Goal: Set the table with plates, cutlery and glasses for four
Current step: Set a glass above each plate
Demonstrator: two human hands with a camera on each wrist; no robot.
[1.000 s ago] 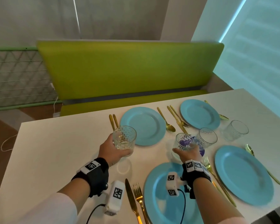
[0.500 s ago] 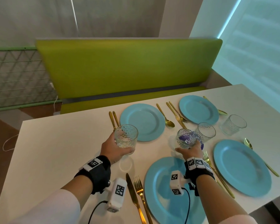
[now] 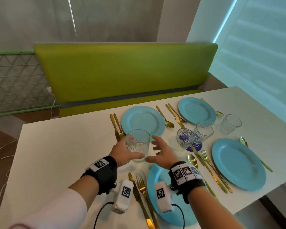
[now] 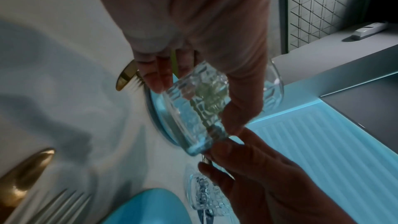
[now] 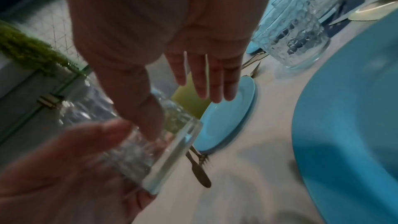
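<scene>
My left hand [image 3: 120, 153] grips a clear patterned glass [image 3: 137, 145] above the white table [image 3: 56, 154], in front of the far left blue plate [image 3: 143, 121]. My right hand [image 3: 160, 152] is open with fingers spread, just right of that glass, its thumb at the base. In the left wrist view the glass [image 4: 193, 108] sits between thumb and fingers of the left hand [image 4: 215, 57]. In the right wrist view the right hand [image 5: 193, 74] lays its thumb against the glass [image 5: 140, 142]. Three more glasses [image 3: 185, 139] [image 3: 203, 132] [image 3: 229, 123] stand mid-table.
Three other blue plates lie at far right [image 3: 196, 110], near right [image 3: 238, 164] and under my right wrist [image 3: 157, 177]. Gold cutlery [image 3: 170, 117] flanks each plate. A purple coaster [image 3: 196, 147] lies by the middle glasses. A green bench [image 3: 122, 71] stands behind the table.
My right hand let go of the glass by the purple coaster, which now stands on the table, and moved left to the glass held in my left hand. That glass shifted slightly right.
</scene>
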